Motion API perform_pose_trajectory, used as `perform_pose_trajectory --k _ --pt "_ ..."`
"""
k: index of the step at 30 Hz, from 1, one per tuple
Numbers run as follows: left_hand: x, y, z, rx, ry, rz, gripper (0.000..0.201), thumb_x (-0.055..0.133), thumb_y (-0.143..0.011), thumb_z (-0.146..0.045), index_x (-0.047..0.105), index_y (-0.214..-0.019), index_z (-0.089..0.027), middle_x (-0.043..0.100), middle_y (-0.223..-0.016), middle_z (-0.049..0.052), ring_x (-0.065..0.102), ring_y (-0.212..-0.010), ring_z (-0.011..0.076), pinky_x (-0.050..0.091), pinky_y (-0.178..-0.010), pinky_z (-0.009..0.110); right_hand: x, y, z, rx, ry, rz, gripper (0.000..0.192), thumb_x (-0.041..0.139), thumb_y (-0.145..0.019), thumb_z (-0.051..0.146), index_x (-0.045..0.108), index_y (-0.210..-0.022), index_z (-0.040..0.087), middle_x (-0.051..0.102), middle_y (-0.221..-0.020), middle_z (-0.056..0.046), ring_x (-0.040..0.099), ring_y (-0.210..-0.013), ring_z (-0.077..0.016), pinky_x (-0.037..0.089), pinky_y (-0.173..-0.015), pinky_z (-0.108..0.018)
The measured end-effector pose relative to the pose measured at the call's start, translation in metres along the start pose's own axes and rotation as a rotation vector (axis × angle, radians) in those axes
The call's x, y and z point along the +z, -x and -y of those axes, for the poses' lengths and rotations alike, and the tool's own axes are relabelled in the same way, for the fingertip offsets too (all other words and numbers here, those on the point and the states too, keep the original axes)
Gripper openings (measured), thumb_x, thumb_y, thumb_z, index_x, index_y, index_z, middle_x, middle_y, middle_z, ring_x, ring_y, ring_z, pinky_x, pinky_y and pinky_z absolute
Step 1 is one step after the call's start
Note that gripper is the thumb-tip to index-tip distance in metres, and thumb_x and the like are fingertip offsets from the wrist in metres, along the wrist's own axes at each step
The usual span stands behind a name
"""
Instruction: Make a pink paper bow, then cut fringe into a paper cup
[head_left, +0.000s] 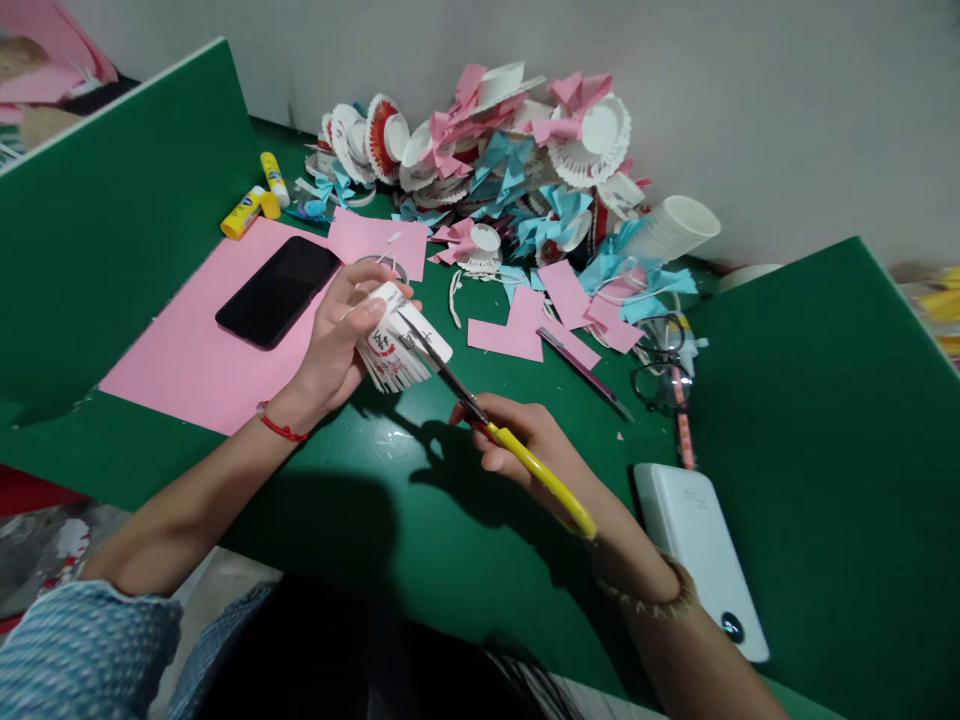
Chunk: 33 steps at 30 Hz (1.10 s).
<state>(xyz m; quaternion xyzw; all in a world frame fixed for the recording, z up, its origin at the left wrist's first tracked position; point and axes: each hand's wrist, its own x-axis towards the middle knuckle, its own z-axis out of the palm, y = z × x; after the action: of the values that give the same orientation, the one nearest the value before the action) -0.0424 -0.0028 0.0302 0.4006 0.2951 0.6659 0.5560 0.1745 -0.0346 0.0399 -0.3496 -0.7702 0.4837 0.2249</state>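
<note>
My left hand (341, 335) is closed on a white paper cup (431, 335), its lower side cut into narrow strips with red and black print. Yellow-handled scissors (536, 475) are in my right hand (521, 435), with fingers around the handles. Their metal blades reach up and left to the cup's wall; whether they are closed on the paper I cannot tell. Below both hands lies the green tabletop (341, 530). A black phone (277, 290) rests on a pink paper sheet (184, 330) left of my left hand.
Fringed cups with pink and blue paper bows (502, 165) pile up against the wall. Stacked white cups (679, 228), pink paper pieces (517, 330) and a purple pen (585, 372) lie nearer. Glue sticks (244, 212) stand left, a white power bank (701, 555) right. Green partitions (817, 450) flank the table.
</note>
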Motion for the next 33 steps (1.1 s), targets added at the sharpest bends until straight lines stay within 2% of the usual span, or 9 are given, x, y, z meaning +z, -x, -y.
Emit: perform_pose_trajectory --k 11,17,24,33 --pt "0.0000 -0.0002 -0.0005 0.000 -0.003 0.015 0.037 0.078 -0.064 -0.043 0.057 -0.087 -0.024 0.066 -0.088 0.000 0.068 -0.092 0.0192 0.057 -0.082 0.032 0.0014 -0.0001 0.0012 -0.005 0.036 -0.030 0.064 0.048 -0.075 0.078 0.060 -0.081 0.016 0.042 -0.056 0.004 0.033 -0.049 -0.0088 0.026 -0.047 -0.023" --pt "-0.0003 0.0000 -0.0005 -0.009 -0.004 0.024 0.038 0.078 -0.064 -0.044 0.057 -0.088 -0.024 0.065 -0.086 -0.001 0.068 -0.084 0.0175 0.057 -0.076 0.029 0.0012 -0.0007 0.0024 -0.007 0.066 -0.035 0.063 0.047 -0.077 0.076 0.059 -0.078 0.015 0.040 -0.054 0.005 0.029 -0.048 -0.0079 0.024 -0.046 -0.023" --pt "-0.0003 0.0000 -0.0007 -0.004 -0.004 0.029 0.037 0.078 -0.065 -0.043 0.056 -0.088 -0.023 0.064 -0.087 0.000 0.068 -0.087 0.0187 0.057 -0.080 0.032 0.0018 -0.0016 0.0050 -0.045 0.087 -0.050 0.061 0.047 -0.079 0.074 0.058 -0.072 0.015 0.038 -0.052 0.005 0.025 -0.047 -0.0073 0.023 -0.045 -0.023" --pt "-0.0002 -0.0003 -0.0010 -0.006 0.011 0.040 0.036 0.077 -0.066 -0.042 0.056 -0.087 -0.022 0.066 -0.086 -0.002 0.069 -0.084 0.0158 0.057 -0.080 0.029 0.0027 -0.0009 0.0048 -0.060 0.111 -0.076 0.060 0.048 -0.080 0.072 0.056 -0.069 0.015 0.035 -0.051 0.006 0.024 -0.047 -0.0067 0.021 -0.043 -0.022"
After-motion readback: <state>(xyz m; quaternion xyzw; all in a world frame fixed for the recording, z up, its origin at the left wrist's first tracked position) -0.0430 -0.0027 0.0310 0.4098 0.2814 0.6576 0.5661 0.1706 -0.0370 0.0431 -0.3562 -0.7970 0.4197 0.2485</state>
